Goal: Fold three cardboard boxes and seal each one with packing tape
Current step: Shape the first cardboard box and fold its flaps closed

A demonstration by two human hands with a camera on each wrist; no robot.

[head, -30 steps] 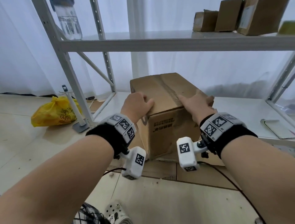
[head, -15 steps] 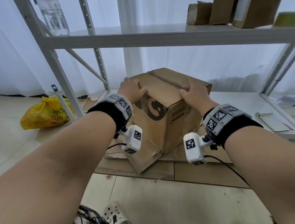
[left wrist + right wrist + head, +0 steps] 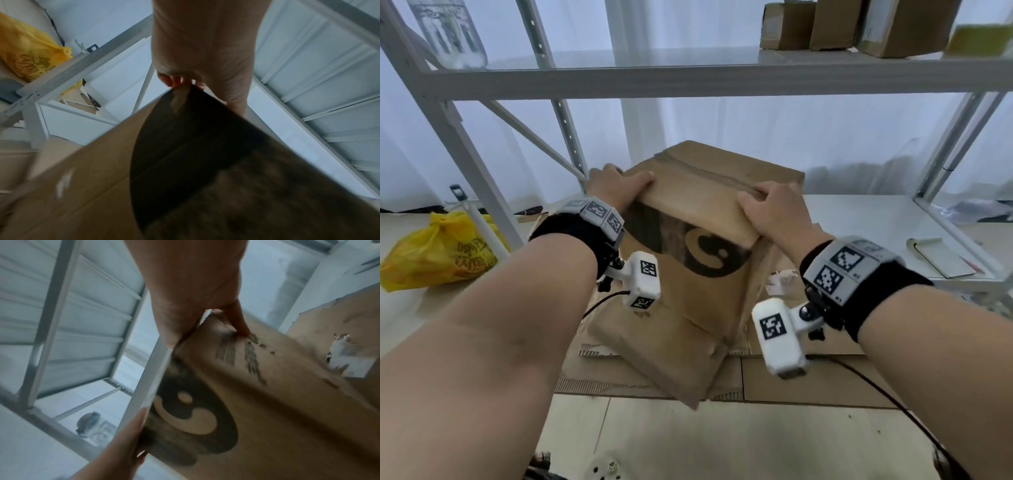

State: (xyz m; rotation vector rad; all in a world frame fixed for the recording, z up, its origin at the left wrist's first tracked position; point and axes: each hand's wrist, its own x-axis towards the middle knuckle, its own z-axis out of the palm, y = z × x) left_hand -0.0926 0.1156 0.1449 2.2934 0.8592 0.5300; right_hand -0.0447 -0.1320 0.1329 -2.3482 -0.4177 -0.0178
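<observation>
A brown cardboard box (image 3: 698, 274) with a black logo stands tilted on flattened cardboard on the floor, one loose flap (image 3: 671, 353) spread toward me at its base. My left hand (image 3: 616, 188) grips the box's upper left corner, fingers curled over the edge; in the left wrist view the left hand (image 3: 197, 68) shows fingers wrapped behind the box (image 3: 185, 170). My right hand (image 3: 770, 209) holds the upper right corner by the top seam; in the right wrist view the right hand (image 3: 201, 313) clamps that corner of the box (image 3: 267, 402) between thumb and fingers. No tape is in view.
A white metal rack (image 3: 688, 78) stands over the box, with several small cartons (image 3: 859, 24) and a clear bottle (image 3: 448, 34) on its upper shelf. A yellow plastic bag (image 3: 438, 253) lies on the floor at left. A notebook (image 3: 941, 257) lies on the low shelf at right. Flat cardboard sheets (image 3: 808, 377) cover the floor.
Both hands have turned the box counter-clockwise and tipped it, so the logo side now faces me. The bottom flap has swung out toward me.
</observation>
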